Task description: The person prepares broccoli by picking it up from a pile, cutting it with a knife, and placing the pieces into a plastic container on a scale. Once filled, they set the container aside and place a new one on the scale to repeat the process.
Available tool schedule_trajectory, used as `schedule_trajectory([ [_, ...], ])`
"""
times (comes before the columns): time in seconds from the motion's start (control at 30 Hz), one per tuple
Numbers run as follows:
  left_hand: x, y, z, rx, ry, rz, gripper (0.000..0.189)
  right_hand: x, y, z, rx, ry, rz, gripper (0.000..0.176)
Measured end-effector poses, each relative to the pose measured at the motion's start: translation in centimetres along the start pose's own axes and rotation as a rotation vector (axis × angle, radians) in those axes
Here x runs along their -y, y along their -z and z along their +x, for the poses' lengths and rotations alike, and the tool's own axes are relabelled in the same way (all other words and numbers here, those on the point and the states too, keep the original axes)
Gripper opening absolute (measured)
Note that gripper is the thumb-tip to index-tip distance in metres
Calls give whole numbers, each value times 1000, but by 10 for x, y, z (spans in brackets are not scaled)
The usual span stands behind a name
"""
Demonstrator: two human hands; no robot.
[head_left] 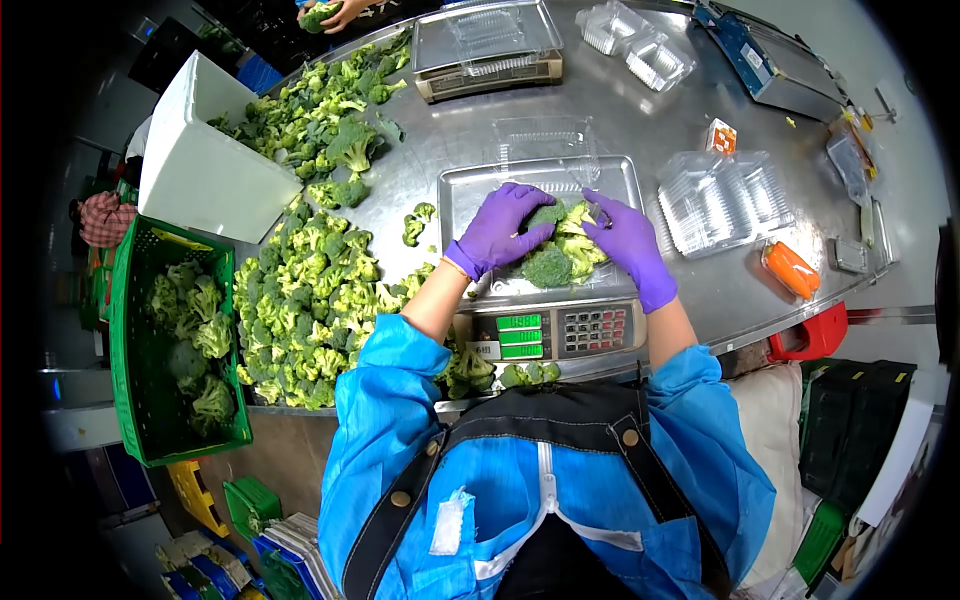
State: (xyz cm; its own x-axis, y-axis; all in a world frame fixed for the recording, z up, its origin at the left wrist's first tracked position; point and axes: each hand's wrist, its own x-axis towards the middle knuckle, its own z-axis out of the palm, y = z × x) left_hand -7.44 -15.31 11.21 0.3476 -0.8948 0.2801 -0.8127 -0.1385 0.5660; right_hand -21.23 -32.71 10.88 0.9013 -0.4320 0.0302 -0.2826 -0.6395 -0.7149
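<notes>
Broccoli pieces (565, 252) lie in a clear plastic box (545, 150) on the metal tray of a digital scale (540, 335); the box's lid stands open at the back. My left hand (503, 229), in a purple glove, rests against the left side of the broccoli, with its fingers curved over it. At the right side, my right hand (630, 243), also gloved in purple, touches the broccoli with its fingers bent inward. Both hands press the pieces between them. A small loose floret (418, 223) lies left of the tray.
Broccoli heaps (315, 290) cover the table's left part, beside a white foam box (210, 150) and a green crate (125, 350). Another scale (487, 50) stands at the back. Stacked clear boxes (715, 203) and an orange object (790, 270) are right. Another person's hands (345, 14) hold broccoli.
</notes>
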Motion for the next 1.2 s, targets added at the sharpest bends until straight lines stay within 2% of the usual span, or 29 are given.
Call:
schedule_trajectory([
  [0.1,1,0,-2,-16,-21,-54,45,-4,-5,-1,-33,88,89,51],
  [0.17,2,-2,-6,-26,-31,-81,46,-1,-3,-3,-31,91,143,44],
  [0.23,8,-7,-9,-108,44,-133,44,6,-1,-3,-68,-61,-128,29],
  [0.37,10,-9,-11,-25,-47,48,41,3,-14,-1,-145,-14,-252,18],
  [0.43,4,-15,-11,-213,-33,158,37,2,-23,0,-305,242,-324,17],
  [0.47,4,-19,-10,-208,-32,156,37,3,-26,-1,-270,238,-351,17],
  [0.53,2,-25,-9,-240,131,96,35,-2,-24,2,-210,236,-335,18],
  [0.6,1,-23,-7,-292,160,14,33,-5,-15,2,-155,240,-323,19],
  [0.67,1,-22,-8,-333,221,-62,30,-2,-4,-4,17,94,-130,27],
  [0.9,15,-25,-4,-245,282,-20,27,-5,-21,12,-25,104,-327,37],
  [0.97,16,-26,-11,-283,327,-160,28,-10,-19,7,-33,53,-190,34],
  [1.0,19,-28,-15,-322,235,-152,31,4,-8,4,35,-20,-119,34],
  [1.03,24,-30,-20,-365,151,-135,33,9,-5,-2,-4,-62,3,32],
  [1.07,21,-27,-25,-351,196,-241,41,9,-7,-10,-80,-83,247,32],
  [1.1,12,-18,-29,-408,202,-334,47,18,-1,-17,-77,-137,247,33],
  [1.2,-6,-2,-60,-602,216,-279,45,19,6,-39,-142,-26,330,33],
])
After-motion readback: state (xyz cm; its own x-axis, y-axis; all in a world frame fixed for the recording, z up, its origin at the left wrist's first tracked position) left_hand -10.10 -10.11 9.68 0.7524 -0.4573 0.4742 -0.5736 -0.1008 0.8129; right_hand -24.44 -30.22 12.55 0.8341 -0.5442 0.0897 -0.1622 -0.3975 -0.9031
